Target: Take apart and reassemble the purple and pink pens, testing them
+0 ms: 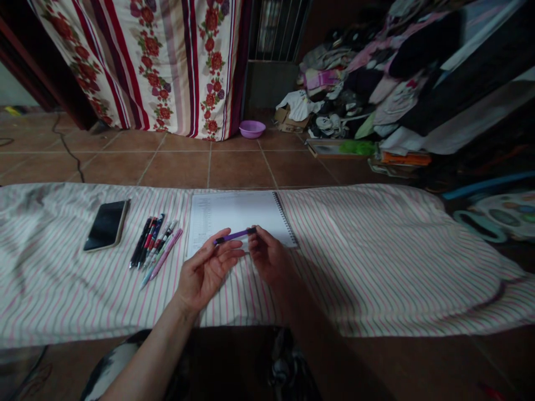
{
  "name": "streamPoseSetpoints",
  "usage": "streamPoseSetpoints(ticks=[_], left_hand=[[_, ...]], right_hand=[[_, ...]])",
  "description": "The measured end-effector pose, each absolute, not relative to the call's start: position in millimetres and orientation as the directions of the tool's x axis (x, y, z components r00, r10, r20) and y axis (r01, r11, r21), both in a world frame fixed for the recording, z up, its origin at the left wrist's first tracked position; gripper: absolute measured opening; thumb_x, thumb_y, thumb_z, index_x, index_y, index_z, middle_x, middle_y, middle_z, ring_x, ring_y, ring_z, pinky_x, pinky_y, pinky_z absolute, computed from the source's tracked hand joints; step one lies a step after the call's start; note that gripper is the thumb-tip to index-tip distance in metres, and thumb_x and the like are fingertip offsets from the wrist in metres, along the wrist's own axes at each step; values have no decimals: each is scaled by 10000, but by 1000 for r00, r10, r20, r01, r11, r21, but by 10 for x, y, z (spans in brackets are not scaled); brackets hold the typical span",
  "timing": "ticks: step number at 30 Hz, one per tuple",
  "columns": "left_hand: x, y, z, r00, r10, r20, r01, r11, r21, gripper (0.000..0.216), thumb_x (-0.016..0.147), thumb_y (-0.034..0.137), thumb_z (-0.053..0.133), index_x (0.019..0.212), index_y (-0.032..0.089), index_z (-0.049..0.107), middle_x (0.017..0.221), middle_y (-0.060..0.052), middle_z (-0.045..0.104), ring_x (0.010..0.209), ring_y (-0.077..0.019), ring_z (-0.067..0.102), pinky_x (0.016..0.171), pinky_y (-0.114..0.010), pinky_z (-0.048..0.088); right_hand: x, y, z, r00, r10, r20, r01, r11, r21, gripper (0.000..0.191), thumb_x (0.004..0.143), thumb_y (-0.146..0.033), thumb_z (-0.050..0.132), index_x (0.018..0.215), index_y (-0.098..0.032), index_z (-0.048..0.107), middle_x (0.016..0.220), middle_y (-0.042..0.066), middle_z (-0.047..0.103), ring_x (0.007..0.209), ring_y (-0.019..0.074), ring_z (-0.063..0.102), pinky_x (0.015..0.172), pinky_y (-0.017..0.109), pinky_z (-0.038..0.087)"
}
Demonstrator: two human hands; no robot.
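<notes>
Purple pen point(234, 236) is up btwn both hands, in view over the near part of the spiral notebook point(246, 209), slightly tilted, R end higher in the frame. R hand point(270, 259): fingers pinching the dark end on its side. L hand point(204, 273): palm turned up, fingers loosely curled & spread, other dark end by thumb & index; can't tell if they're really gripping or just propping it.

To hold it well: let the R fingers do the gripping, firm but not hard, since a slim barrel would prob. roll if squeezed off-centre. L thumb & index = light support at the opp. end, so it doesn't swing. Wrists relaxed, less wobble. L palm's handy too: should catch the pen if it slips. Clip/button detail too small to tell, so feel for it, don't press blindly.

Other pens point(156, 242) lie bunched L of the notebook, phone point(106, 224) further L, all on the striped cloth point(376, 250) over the worktop. Watch the L forearm, esp. near that bunch. Cloth's wrinkled, so a dropped pen might lodge in a fold. R arm's in shadow; best turn the barrel toward the brighter page.
</notes>
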State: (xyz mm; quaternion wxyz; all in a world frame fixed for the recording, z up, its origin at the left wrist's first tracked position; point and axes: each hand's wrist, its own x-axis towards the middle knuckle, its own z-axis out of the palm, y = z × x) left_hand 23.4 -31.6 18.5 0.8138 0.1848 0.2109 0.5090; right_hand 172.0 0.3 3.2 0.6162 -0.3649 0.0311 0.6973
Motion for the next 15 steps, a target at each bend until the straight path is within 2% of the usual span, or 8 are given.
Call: streamPoseSetpoints(ticks=[9, 15], left_hand=[[212, -378, 141, 379, 906, -190, -746, 421, 517, 297, 800, 129, 513, 1090, 97, 569, 941, -138, 702, 832, -178, 678, 749, -224, 534], [177, -386, 133, 334, 914, -229, -733, 405, 546, 319, 792, 101, 513, 1106, 96, 568, 951, -134, 697, 826, -164, 675, 757, -224, 534]], right_hand=[[1743, -22, 17, 101, 873, -477, -844, -179, -506, 104, 771, -67, 570, 716, -116, 643, 668, 26, 672, 495, 26, 564, 440, 63, 476], [1759, -31, 22, 101, 884, -456, -832, -177, -526, 98, 755, -52, 575, 736, -108, 654, 711, 53, 689, 521, 32, 588, 475, 67, 491]])
